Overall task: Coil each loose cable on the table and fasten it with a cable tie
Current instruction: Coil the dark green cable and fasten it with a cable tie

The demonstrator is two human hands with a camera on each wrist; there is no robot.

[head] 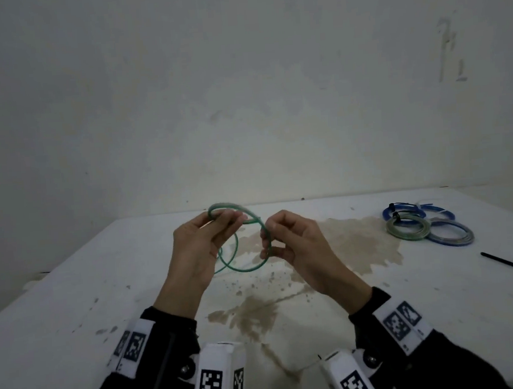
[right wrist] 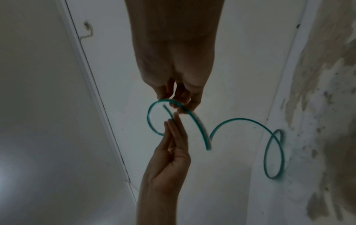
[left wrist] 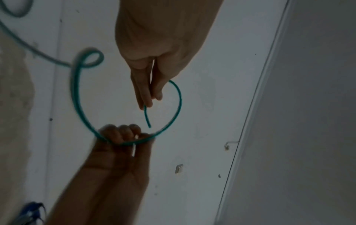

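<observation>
A thin green cable (head: 248,269) is held up over the white table (head: 74,298), wound into a couple of loose loops. My left hand (head: 234,219) pinches the top of the loops between thumb and fingers; in the left wrist view my left hand (left wrist: 148,97) holds the cable (left wrist: 77,97) near its free end. My right hand (head: 266,240) grips the right side of the loop with curled fingers. From the right wrist, my right hand (right wrist: 181,105) pinches the cable (right wrist: 275,152), whose tail trails in a curl onto the table.
Three coiled cables lie at the back right: a blue one (head: 402,213), a greenish one (head: 408,227) and a grey-blue one (head: 450,234). A black cable tie (head: 510,263) lies near the right edge. A brown stain (head: 358,242) covers the table's middle. A wall stands behind.
</observation>
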